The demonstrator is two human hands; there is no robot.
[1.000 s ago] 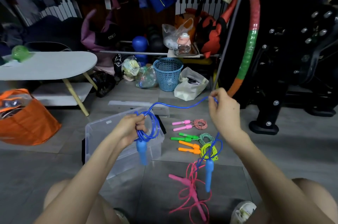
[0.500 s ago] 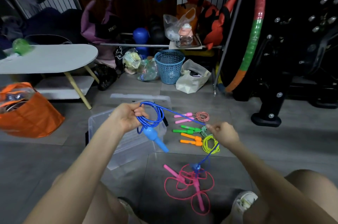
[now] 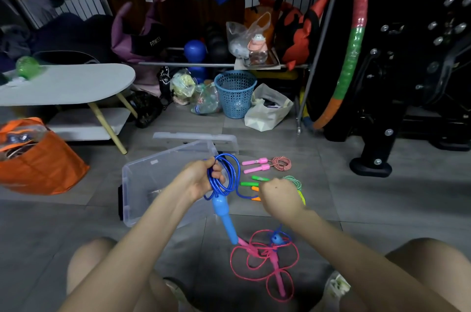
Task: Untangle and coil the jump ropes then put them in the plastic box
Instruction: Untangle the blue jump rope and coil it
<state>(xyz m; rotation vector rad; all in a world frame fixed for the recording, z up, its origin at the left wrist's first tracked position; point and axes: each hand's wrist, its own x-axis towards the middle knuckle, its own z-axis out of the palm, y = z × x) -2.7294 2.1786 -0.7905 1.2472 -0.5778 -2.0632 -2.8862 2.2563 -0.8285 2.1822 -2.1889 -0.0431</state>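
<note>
Our right hand has drawn in toward our left hand, fingers curled round the loose run of the blue jump rope to feed another loop. The left hand grips the gathered coils just above the plastic box, keeping them together. The pink jump rope lies tangled on the floor.

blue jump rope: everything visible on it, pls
The glossy blue jump rope is part-coiled: several cord loops gripped in the left hand over the clear plastic box. One light-blue handle hangs below the coil. A strand runs to the gripping right hand; the other blue handle lies among the tangled pink rope.
</note>
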